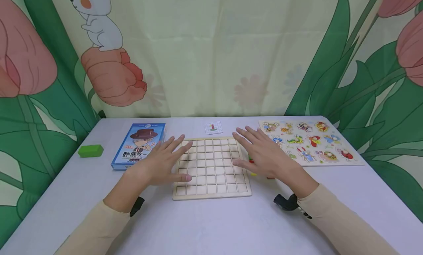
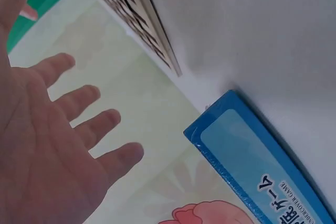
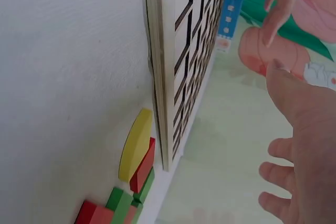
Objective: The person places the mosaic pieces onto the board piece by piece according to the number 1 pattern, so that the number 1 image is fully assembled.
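Note:
A wooden grid board with square cells lies flat in the middle of the table. My left hand hovers over its left edge, fingers spread and holding nothing. Over the right edge is my right hand, also spread and holding nothing. In the right wrist view a yellow curved block, a red block and a green block lie beside the board. The right hand mostly hides these blocks in the head view. Behind the board sits a small card printed with a grid and a coloured shape.
On the left stands a blue game box with a cartoon figure in a hat, near a green block. A board of insect pictures lies at the right. Behind the white table hangs a printed curtain.

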Motion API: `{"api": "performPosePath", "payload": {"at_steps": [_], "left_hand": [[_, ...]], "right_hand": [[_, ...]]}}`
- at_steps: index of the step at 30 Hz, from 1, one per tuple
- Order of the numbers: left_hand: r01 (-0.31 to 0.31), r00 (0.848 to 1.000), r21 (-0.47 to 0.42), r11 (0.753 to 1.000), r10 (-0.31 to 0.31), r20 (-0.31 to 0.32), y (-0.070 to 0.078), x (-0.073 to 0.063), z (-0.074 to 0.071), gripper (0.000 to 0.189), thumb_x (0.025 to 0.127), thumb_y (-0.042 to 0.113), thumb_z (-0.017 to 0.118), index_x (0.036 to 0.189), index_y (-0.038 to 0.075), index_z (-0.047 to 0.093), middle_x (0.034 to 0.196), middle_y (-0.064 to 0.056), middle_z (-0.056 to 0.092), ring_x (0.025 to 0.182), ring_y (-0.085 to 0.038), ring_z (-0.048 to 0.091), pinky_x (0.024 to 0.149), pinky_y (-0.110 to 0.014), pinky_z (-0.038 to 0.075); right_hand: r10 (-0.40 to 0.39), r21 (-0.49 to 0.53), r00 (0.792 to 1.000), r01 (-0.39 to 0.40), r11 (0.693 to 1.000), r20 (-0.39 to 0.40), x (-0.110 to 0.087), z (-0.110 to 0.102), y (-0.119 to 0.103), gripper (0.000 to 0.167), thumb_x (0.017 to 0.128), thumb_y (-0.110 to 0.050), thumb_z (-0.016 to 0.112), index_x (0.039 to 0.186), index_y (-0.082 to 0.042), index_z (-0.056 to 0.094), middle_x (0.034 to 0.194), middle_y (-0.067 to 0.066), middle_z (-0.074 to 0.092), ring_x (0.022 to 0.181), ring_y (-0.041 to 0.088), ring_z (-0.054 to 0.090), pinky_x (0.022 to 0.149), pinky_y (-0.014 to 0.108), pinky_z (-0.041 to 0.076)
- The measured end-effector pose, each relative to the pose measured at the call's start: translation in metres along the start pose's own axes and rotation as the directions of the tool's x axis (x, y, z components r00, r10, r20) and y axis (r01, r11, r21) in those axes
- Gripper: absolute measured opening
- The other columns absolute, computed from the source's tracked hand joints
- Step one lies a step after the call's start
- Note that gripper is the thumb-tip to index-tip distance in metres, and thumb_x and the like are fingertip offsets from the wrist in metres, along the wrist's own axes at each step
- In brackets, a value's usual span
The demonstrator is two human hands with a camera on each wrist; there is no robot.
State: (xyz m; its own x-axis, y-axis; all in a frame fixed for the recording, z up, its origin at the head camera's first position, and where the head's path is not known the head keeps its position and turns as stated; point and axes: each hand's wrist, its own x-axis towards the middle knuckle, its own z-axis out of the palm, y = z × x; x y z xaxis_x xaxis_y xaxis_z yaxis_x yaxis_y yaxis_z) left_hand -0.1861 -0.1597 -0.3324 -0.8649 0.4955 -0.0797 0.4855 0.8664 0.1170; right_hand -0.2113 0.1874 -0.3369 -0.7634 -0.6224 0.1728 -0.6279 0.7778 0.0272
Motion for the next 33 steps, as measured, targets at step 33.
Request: {"api": "performPosePath", "payload": {"at_steps": [33], "left_hand": [[0.058,0.987,-0.165,0.985,-0.032,0.155,-0.004,-0.008,0.015,0.107,0.076,0.071,0.077,0.162,0.028,0.03,0.166,-0.01,0.033,0.15,-0.038,0.034,0.115,-0.061,0.034]], "right_hand": [[-0.075,0.333,0.986,0.021,0.943,0.148,-0.04,0.009,0.031,0.049,0.093,-0.035,0.077,0.139,-0.022,0.064,0.121,-0.009,0.065,0.107,0.013,0.054,0.091,0.036,0.05]]}}
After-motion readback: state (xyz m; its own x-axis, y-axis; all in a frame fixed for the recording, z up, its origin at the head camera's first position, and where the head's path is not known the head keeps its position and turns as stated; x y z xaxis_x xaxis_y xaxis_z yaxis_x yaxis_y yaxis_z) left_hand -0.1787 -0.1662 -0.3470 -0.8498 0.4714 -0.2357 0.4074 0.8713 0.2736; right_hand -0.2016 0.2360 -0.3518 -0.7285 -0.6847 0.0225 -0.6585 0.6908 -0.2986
